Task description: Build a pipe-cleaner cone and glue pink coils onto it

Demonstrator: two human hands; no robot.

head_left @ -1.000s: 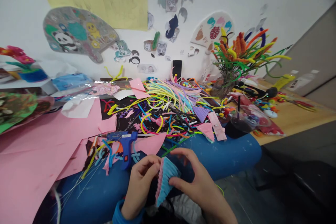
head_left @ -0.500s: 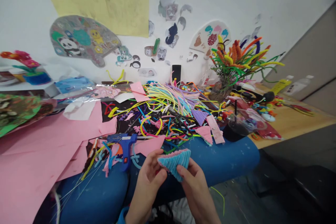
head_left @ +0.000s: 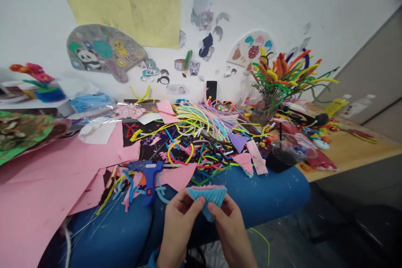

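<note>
Swung level since, our blue-and-pink pipe-cleaner triangle (head_left: 210, 193) is gripped between left fingers (head_left: 197, 207) and right fingers (head_left: 216, 211); we're seemingly shaping it, steady pressure needed next.

The triangular piece (head_left: 211, 194) has a sky-blue face, ribbed in parallel rows, with a pink far edge. The glue gun (head_left: 151, 178) is deep blue with a red switch; pink paper (head_left: 81, 155) spreads on the left. The near mat (head_left: 266, 192) is darker blue, flecked with pale specks. Farther off, the heaped pipe cleaners (head_left: 201, 117) mix pale yellow, lilac, pink and light blue, beside a ribbed purple triangle (head_left: 238, 141). Orange, yellow and purple stems top the green bouquet (head_left: 285, 73). On the far left, a grey fan (head_left: 105, 48) carries a black-and-white panda.
</note>
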